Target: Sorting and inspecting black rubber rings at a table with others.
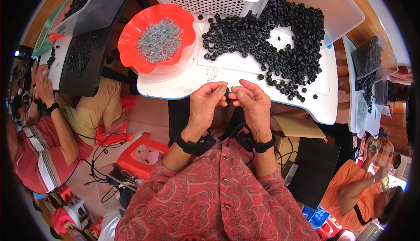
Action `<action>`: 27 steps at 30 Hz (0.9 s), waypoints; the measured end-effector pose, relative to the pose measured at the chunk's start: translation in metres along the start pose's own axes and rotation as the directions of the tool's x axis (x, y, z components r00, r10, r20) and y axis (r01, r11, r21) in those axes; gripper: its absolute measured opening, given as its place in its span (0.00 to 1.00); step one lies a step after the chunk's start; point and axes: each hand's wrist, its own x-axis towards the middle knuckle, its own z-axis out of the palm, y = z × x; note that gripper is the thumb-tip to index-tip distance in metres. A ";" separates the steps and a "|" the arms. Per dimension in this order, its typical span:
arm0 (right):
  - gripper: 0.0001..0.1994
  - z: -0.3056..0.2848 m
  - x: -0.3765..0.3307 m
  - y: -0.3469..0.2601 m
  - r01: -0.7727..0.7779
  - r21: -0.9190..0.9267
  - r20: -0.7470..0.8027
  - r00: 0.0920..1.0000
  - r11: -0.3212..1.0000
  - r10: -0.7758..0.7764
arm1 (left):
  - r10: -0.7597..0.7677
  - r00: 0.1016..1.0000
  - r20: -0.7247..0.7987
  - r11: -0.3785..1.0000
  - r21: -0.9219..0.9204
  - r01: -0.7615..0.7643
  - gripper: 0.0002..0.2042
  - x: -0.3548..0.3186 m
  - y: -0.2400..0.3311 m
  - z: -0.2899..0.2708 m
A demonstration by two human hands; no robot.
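Observation:
My left hand (205, 105) and my right hand (253, 105) meet just off the near edge of the white table (175, 89). Thumb and forefinger of the left pinch a small black round piece (227, 91), mostly covered by the fingertips. The right hand's thumb and forefinger are pinched right beside it; what they grip is too small to make out. Beyond the hands lies a large spread of black ring-like pieces (238, 33), each with a hole. A red scalloped bowl (127, 35) to the left holds many tiny clear or silvery bits (159, 41).
A white perforated basket (210, 5) with more black pieces stands at the back. A tipped clear plastic bin (337, 13) is behind the spread. People work at tables on both sides. A red stool (131, 158), cables (94, 166) and a cardboard box (297, 127) sit below table height.

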 end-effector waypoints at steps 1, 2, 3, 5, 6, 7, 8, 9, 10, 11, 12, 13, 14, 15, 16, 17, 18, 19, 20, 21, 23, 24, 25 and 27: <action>0.16 -0.001 0.000 0.001 0.029 -0.013 -0.019 0.999 1.000 -0.029 | -0.017 1.000 0.005 1.000 0.002 0.017 0.11 -0.002 -0.001 0.000; 0.15 -0.002 0.001 0.003 0.057 -0.026 -0.038 0.998 0.998 -0.058 | -0.013 1.000 0.002 1.000 0.001 0.013 0.11 -0.003 -0.001 -0.001; 0.15 -0.003 0.001 0.004 0.056 -0.027 -0.036 0.998 0.998 -0.057 | -0.035 0.999 0.023 0.999 0.014 0.035 0.12 -0.005 -0.001 -0.001; 0.12 -0.007 0.001 0.006 0.100 -0.081 -0.040 0.994 0.992 -0.103 | -0.056 0.998 0.041 0.998 0.026 0.055 0.12 -0.007 -0.001 -0.001; 0.12 -0.007 0.002 0.008 0.099 -0.082 -0.038 0.994 0.992 -0.102 | -0.071 0.996 0.056 0.997 0.026 0.070 0.12 -0.008 -0.003 -0.001; 0.11 -0.007 0.002 0.009 0.118 -0.071 -0.046 0.991 0.990 -0.122 | -0.086 0.994 0.071 0.996 0.026 0.084 0.12 -0.009 -0.004 -0.002; 0.10 -0.008 0.002 0.010 0.138 -0.061 -0.054 0.988 0.989 -0.142 | -0.085 0.994 0.069 0.996 0.024 0.084 0.12 -0.009 -0.006 -0.002; 0.10 -0.008 0.003 0.012 0.138 -0.062 -0.052 0.989 0.989 -0.141 | -0.095 0.992 0.081 0.995 0.013 0.094 0.12 -0.009 -0.007 -0.002; 0.10 -0.009 0.003 0.012 0.151 -0.058 -0.044 0.987 0.987 -0.154 | -0.105 0.990 0.094 0.994 0.002 0.105 0.12 -0.009 -0.008 -0.001; 0.09 -0.009 0.003 0.012 0.165 -0.054 -0.035 0.985 0.985 -0.167 | -0.103 0.990 0.093 0.995 0.001 0.104 0.12 -0.009 -0.008 0.000; 0.09 -0.009 0.002 0.012 0.165 -0.055 -0.033 0.985 0.985 -0.166 | -0.106 0.990 0.093 0.994 0.015 0.105 0.12 -0.009 -0.008 0.001; 0.09 -0.009 0.001 0.012 0.144 -0.070 -0.039 0.988 0.987 -0.147 | -0.108 0.990 0.093 0.994 0.030 0.106 0.12 -0.009 -0.008 0.002; 0.09 -0.009 0.001 0.011 0.124 -0.085 -0.044 0.991 0.989 -0.128 | -0.107 0.990 0.093 0.994 0.028 0.105 0.12 -0.009 -0.008 0.002; 0.09 -0.007 0.001 0.010 0.124 -0.086 -0.043 0.991 0.989 -0.128 | -0.098 0.990 0.100 0.994 0.048 0.094 0.12 -0.009 -0.008 0.002; 0.10 -0.004 0.000 0.009 0.121 -0.083 -0.046 0.991 0.989 -0.125 | -0.089 0.990 0.108 0.994 0.067 0.082 0.12 -0.009 -0.008 0.002; 0.10 -0.002 -0.001 0.008 0.117 -0.080 -0.049 0.991 0.990 -0.122 | -0.089 0.990 0.108 0.994 0.066 0.082 0.12 -0.009 -0.007 0.002; 0.10 0.000 -0.001 0.007 0.117 -0.082 -0.048 0.992 0.990 -0.121 | -0.068 0.993 0.100 0.995 0.083 0.059 0.12 -0.010 -0.006 0.002; 0.11 0.001 -0.002 0.005 0.121 -0.104 -0.049 0.991 0.987 -0.127 | -0.047 0.995 0.093 0.994 0.101 0.037 0.12 -0.010 -0.005 0.003; 0.12 0.002 -0.002 0.005 0.126 -0.126 -0.051 0.990 0.984 -0.133 | -0.046 0.995 0.092 0.994 0.099 0.037 0.12 -0.011 -0.003 0.004; 0.12 0.003 -0.003 0.005 0.125 -0.127 -0.050 0.990 0.984 -0.133 | -0.009 0.998 0.070 0.990 0.139 -0.001 0.12 -0.012 -0.002 0.005; 0.11 0.004 -0.003 0.006 0.124 -0.112 -0.052 0.990 0.986 -0.130 | 0.029 0.998 0.049 0.983 0.177 -0.038 0.12 -0.012 -0.002 0.007; 0.11 0.004 -0.003 0.006 0.123 -0.112 -0.051 0.990 0.986 -0.130 | 0.055 0.997 0.048 0.978 0.201 -0.064 0.12 -0.012 -0.002 0.007; 0.11 0.005 -0.003 0.006 0.128 -0.117 -0.045 0.990 0.985 -0.134 | 0.081 0.996 0.047 0.970 0.225 -0.089 0.11 -0.012 -0.002 0.007; 0.11 0.004 -0.003 0.006 0.134 -0.122 -0.039 0.989 0.983 -0.140 | 0.104 0.993 0.049 0.965 0.237 -0.112 0.11 -0.012 -0.002 0.008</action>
